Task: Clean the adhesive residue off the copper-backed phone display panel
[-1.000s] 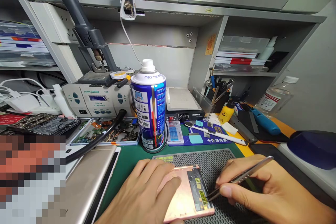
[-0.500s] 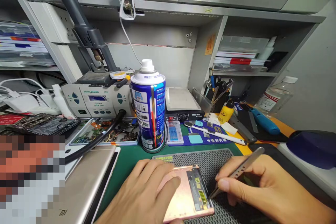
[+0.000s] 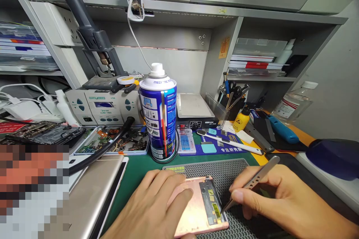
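Note:
A pinkish copper-coloured phone screen panel (image 3: 193,209) lies on a grey textured mat (image 3: 238,166). My left hand (image 3: 159,201) is laid over its left part, thumb across the top, gripping it. Along the panel's right end runs a dark flex strip (image 3: 208,198) with yellow patches. In my right hand (image 3: 260,198), pinched between thumb and fingers, are metal tweezers (image 3: 256,178). Their tips touch or hover just over the strip's right edge; which of the two I cannot tell.
A tall blue spray can (image 3: 159,119) stands just beyond my left hand. A gold tablet (image 3: 86,194) lies at left, with a black hose (image 3: 103,151) across it. Behind are a tray of circuit parts (image 3: 117,145), a white brush (image 3: 230,142) and a yellow bottle (image 3: 241,119).
My right hand and the tweezers have shifted very slightly left. My left hand and the panel look the same.

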Action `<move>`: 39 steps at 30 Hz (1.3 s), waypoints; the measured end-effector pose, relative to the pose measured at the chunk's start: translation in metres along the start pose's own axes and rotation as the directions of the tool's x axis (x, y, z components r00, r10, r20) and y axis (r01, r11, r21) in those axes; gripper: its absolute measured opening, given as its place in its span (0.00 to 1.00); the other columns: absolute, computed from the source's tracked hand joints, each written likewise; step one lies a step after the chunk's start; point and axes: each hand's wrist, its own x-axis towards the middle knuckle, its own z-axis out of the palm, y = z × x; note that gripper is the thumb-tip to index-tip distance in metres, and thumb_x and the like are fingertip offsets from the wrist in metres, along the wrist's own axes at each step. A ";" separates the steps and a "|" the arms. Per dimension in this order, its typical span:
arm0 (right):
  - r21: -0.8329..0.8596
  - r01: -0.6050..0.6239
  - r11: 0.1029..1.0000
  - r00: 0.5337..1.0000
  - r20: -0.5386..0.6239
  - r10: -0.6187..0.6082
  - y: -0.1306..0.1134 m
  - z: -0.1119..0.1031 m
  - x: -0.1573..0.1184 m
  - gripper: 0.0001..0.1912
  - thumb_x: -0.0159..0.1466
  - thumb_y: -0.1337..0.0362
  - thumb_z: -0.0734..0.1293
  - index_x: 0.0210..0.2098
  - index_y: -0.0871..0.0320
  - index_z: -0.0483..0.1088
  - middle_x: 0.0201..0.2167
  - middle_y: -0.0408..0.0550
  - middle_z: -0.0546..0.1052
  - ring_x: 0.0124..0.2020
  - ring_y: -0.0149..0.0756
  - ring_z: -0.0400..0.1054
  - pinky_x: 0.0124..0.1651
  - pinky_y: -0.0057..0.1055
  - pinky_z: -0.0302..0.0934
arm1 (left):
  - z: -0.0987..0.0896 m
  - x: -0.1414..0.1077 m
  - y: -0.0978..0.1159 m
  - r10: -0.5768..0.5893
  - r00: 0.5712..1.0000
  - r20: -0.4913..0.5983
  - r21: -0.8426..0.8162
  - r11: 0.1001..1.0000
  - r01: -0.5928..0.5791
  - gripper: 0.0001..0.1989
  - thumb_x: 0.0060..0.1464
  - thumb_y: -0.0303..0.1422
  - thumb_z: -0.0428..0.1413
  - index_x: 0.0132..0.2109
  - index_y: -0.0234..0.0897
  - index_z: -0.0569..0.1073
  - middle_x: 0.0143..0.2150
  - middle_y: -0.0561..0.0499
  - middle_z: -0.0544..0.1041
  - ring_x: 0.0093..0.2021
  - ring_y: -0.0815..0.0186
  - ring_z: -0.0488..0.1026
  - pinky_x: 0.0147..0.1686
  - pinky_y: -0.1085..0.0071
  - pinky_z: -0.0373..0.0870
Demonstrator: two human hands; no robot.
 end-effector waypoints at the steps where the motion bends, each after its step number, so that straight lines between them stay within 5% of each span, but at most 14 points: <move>1: 0.001 -0.002 1.000 1.000 -0.002 0.002 0.000 0.000 0.000 0.22 0.66 0.51 0.68 0.21 0.55 0.78 0.29 0.46 0.82 0.29 0.36 0.75 0.33 0.27 0.69 | 0.000 -0.001 0.000 0.003 1.000 0.005 -0.005 1.000 -0.003 0.15 0.63 0.43 0.56 0.48 0.38 0.75 0.47 0.45 0.78 0.45 0.53 0.74 0.43 0.58 0.76; 20: 0.043 -0.041 0.998 0.999 0.036 0.039 0.005 0.000 0.000 0.14 0.63 0.56 0.73 0.24 0.55 0.79 0.30 0.45 0.82 0.29 0.36 0.75 0.32 0.26 0.67 | -0.002 0.001 0.002 0.004 1.000 -0.003 0.030 1.000 -0.004 0.15 0.63 0.43 0.56 0.49 0.37 0.75 0.47 0.44 0.78 0.46 0.54 0.75 0.44 0.59 0.76; 39: 0.004 0.028 1.000 1.000 0.005 -0.028 -0.002 0.002 0.002 0.19 0.65 0.54 0.69 0.23 0.56 0.80 0.29 0.47 0.83 0.29 0.38 0.76 0.31 0.27 0.69 | -0.001 0.002 0.002 0.017 0.999 -0.050 0.008 1.000 -0.017 0.16 0.65 0.45 0.54 0.47 0.38 0.75 0.46 0.46 0.78 0.44 0.57 0.75 0.45 0.62 0.75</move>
